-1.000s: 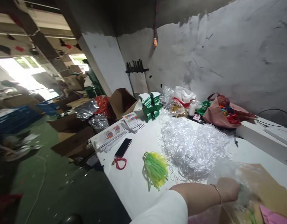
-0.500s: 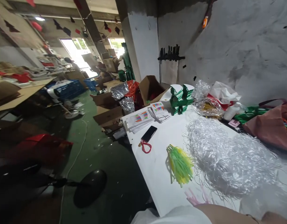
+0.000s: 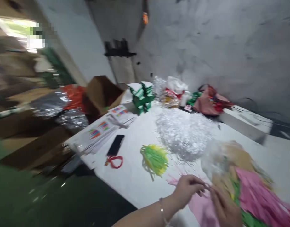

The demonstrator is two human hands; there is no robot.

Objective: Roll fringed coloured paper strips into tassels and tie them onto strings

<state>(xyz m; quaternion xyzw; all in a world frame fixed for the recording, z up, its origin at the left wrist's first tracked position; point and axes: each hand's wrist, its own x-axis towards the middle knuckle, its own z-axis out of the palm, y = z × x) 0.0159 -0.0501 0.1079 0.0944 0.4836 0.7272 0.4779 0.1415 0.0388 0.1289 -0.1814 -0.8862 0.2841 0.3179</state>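
The picture is smeared by motion. My left hand (image 3: 189,189), with a thin bracelet at the wrist, is pinched shut at the near table edge. Its fingertips meet those of my right hand (image 3: 226,208), which is also closed. What they pinch is too small and blurred to name. Both hands are over a pink paper tassel (image 3: 258,198) with green strips (image 3: 250,219) under it. Just beyond lie a clear plastic bag (image 3: 213,157) and a brown cardboard sheet (image 3: 239,154).
On the white table (image 3: 135,179) lie a yellow-green tassel (image 3: 155,159), a heap of white shredded ribbon (image 3: 182,132), a black phone (image 3: 115,145) with a red loop (image 3: 114,161), printed cards (image 3: 104,126), stacked green boxes (image 3: 142,94) and bags (image 3: 208,102) by the wall. Cartons (image 3: 99,94) stand on the left.
The camera swung left to the room and back to the table. My left hand drew back from the plastic bag to the near edge, and my right hand came into view touching it.
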